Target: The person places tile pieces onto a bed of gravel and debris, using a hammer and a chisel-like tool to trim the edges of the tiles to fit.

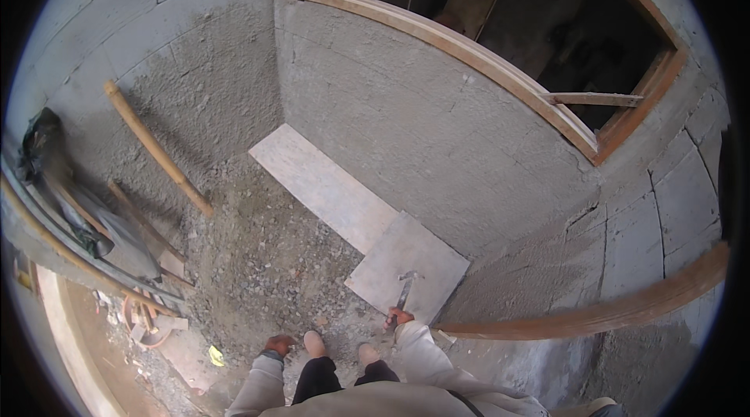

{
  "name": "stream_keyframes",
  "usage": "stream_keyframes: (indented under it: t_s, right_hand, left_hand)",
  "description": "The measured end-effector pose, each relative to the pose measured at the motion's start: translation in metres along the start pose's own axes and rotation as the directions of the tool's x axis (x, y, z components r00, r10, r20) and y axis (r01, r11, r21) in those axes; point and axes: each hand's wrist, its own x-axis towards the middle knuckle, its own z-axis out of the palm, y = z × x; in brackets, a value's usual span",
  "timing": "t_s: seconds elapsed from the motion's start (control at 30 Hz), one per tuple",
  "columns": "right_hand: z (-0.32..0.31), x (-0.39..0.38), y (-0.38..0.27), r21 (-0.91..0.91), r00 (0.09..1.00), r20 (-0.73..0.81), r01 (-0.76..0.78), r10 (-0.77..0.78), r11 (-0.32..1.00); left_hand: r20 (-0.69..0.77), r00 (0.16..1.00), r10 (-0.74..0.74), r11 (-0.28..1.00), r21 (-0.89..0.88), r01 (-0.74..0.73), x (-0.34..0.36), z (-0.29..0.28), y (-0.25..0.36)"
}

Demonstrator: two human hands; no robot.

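Note:
My right hand is closed round the handle of a claw hammer, whose head points away from me over a pale square board. At lower left my left hand hangs beside my foot, and no object shows in it. Its fingers are too small to make out. One edge of the square board overlaps a long pale board, and both lie along the foot of the rough plastered wall.
Gravel covers the ground ahead. A bamboo pole leans at left, near dark sheeting and a tub with tools. A wooden beam crosses at right. Above is a wooden window frame with a small brace.

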Motion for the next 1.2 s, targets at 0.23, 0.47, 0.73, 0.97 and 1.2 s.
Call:
stream_keyframes:
  t_s: [0.23, 0.47, 0.73, 0.97, 1.2]
  right_hand:
    - [-0.19, -0.081, -0.031, -0.914, 0.868, -0.406, -0.39, 0.285, -0.112]
    - [-0.294, -0.163, -0.015, -0.888, 0.855, -0.428, -0.337, 0.293, -0.312]
    - [-0.301, -0.159, -0.048, -0.898, 0.889, -0.364, -0.255, 0.278, -0.358]
    - [-0.233, -0.115, -0.09, -0.881, 0.942, -0.212, -0.069, 0.26, -0.468]
    - [-0.168, -0.087, -0.088, -0.899, 0.91, -0.351, -0.26, 0.22, -0.353]
  left_hand:
    - [0.46, 0.46, -0.759, 0.65, 0.567, 0.506, -0.222, 0.084, -0.112]
    - [0.16, 0.111, -0.981, -0.106, -0.916, 0.386, -0.223, 0.029, -0.013]
    - [-0.786, 0.509, -0.352, 0.682, -0.588, -0.436, -0.178, -0.227, 0.218]
    - [-0.958, 0.246, -0.145, 0.759, -0.267, -0.593, -0.225, -0.275, 0.379]
    - [-0.559, 0.634, -0.535, 0.635, -0.761, -0.135, -0.245, -0.164, 0.294]
